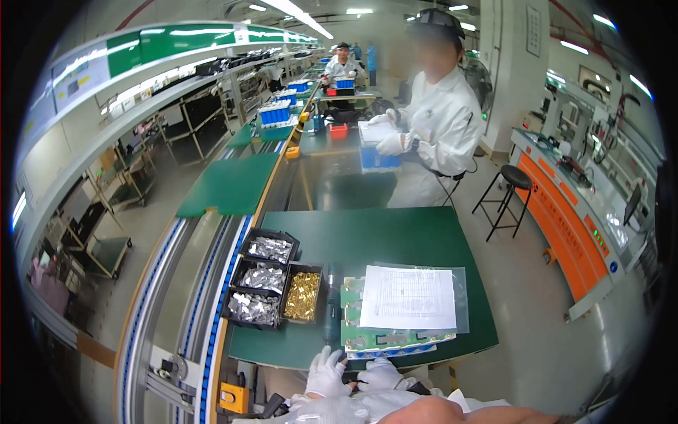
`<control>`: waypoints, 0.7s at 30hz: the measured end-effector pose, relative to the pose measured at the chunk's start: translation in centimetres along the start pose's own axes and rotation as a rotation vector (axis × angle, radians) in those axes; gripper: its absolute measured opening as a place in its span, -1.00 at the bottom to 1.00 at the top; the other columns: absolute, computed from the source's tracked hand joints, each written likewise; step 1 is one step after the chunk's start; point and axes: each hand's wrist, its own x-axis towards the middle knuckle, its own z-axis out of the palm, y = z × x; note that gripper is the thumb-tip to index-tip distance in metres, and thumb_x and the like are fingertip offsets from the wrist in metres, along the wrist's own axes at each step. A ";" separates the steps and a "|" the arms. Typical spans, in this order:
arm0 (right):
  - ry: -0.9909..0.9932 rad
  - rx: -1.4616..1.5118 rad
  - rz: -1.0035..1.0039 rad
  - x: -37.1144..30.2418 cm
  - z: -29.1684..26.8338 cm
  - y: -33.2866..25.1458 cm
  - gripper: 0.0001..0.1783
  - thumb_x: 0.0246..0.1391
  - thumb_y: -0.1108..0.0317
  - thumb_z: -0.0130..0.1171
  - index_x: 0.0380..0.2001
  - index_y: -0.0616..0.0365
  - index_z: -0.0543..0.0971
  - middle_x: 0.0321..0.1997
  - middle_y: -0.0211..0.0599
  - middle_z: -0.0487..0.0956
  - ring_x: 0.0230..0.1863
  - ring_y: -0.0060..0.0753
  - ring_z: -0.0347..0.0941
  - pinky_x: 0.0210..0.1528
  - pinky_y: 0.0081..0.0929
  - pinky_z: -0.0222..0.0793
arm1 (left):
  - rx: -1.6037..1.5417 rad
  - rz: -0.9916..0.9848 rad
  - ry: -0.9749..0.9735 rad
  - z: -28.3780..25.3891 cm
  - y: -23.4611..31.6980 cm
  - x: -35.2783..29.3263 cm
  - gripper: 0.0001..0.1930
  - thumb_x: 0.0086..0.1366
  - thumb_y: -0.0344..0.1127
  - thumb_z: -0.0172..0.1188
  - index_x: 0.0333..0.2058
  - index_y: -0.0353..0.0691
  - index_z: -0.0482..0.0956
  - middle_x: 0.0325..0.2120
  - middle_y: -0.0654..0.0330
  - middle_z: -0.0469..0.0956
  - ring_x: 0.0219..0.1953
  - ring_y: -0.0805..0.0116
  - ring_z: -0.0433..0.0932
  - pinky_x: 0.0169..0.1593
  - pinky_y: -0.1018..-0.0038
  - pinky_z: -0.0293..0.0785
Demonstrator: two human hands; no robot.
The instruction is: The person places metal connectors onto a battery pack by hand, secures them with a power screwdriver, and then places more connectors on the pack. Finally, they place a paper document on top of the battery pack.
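Observation:
Both of my hands wear white gloves and are at the near edge of the green tabletop. My left hand (326, 374) has its fingers stretched forward and apart, close to the lower end of a dark, slim cylindrical tool (331, 304). Beside it, my right hand (382, 374) lies low against the near side of a block with a green circuit board (351, 311) on top and blue parts beneath. How its fingers are bent is not clear. A small dark patch between my hands cannot be made out. A printed sheet (409, 297) in a clear sleeve covers most of the board.
Left of the tool stand black bins with silver metal pieces (258, 277) and a bin of brass-coloured pieces (302, 295). A roller conveyor (191, 311) runs along the left. Across the table a co-worker (441, 113) holds a white-topped blue block (379, 155). A black stool (515, 178) stands right.

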 end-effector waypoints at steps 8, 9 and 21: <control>-0.069 -0.080 0.038 0.6 -0.2 -1.2 -0.75 -0.18 0.07 0.12 -0.63 0.00 0.58 -0.66 -0.12 0.44 -0.55 -0.06 0.41 -0.42 -0.11 0.21 | 0.035 0.012 -0.063 -1.1 -0.1 -0.6 -0.34 -0.04 0.03 0.24 0.04 -0.17 0.44 0.09 0.11 0.28 0.29 0.07 -0.03 0.27 0.13 0.01; -0.092 -0.093 0.021 0.7 0.2 -1.1 -0.75 -0.18 0.07 0.12 -0.63 0.00 0.58 -0.66 -0.12 0.44 -0.55 -0.06 0.41 -0.42 -0.11 0.21 | 0.015 -0.008 -0.050 -1.2 -0.2 -0.8 -0.34 -0.04 0.03 0.24 0.04 -0.17 0.44 0.09 0.11 0.28 0.29 0.07 -0.03 0.27 0.13 0.01; -0.069 -0.058 0.009 0.8 1.2 -0.6 -0.77 -0.18 0.06 0.13 -0.59 -0.05 0.60 -0.71 -0.20 0.42 -0.60 -0.13 0.40 -0.43 -0.15 0.18 | 0.006 0.037 -0.058 -0.6 -0.8 -0.6 -0.33 -0.09 0.00 0.24 0.02 -0.22 0.44 0.07 0.05 0.26 0.28 -0.01 0.00 0.25 0.08 0.01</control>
